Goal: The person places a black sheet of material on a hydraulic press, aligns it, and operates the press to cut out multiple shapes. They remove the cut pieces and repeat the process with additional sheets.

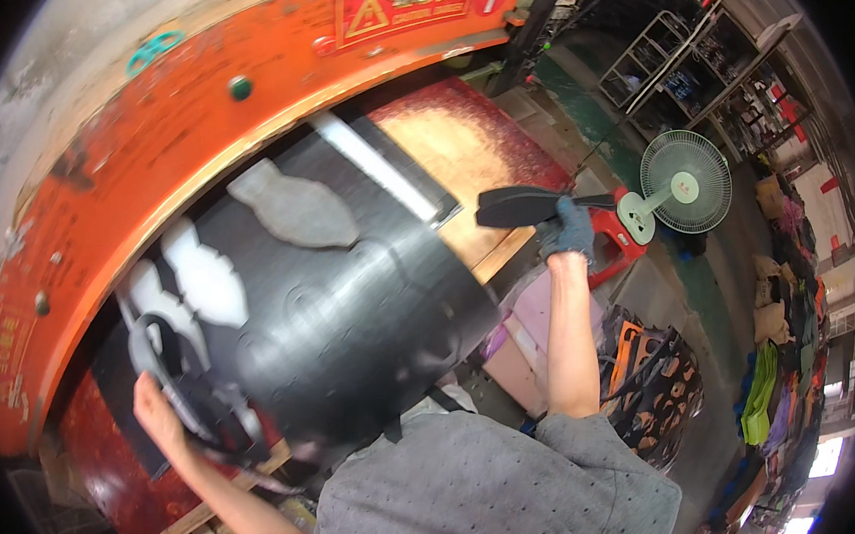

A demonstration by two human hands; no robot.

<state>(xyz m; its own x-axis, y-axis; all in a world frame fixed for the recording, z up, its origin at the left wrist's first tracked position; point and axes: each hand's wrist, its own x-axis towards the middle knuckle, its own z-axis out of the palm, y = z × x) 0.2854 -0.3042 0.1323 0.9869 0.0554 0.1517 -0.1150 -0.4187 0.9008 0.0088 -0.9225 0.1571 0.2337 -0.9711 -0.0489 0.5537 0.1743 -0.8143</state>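
Observation:
My bare left hand has its fingers closed on the edge of a sole-shaped cutting die, a looped frame smeared by motion. This die stands at the left end of a black sheet, which drapes over the work table toward me. Further right, my right hand wears a dark glove and grips black sole-shaped pieces out past the table. On the sheet are a grey sole-shaped patch and white sole-shaped patches; whether these are holes or loose pieces I cannot tell.
An orange press beam spans the far side above the table. A pale metal strip crosses the red, worn board. To the right stand a green fan, a red stool and a heap of dark cut scraps.

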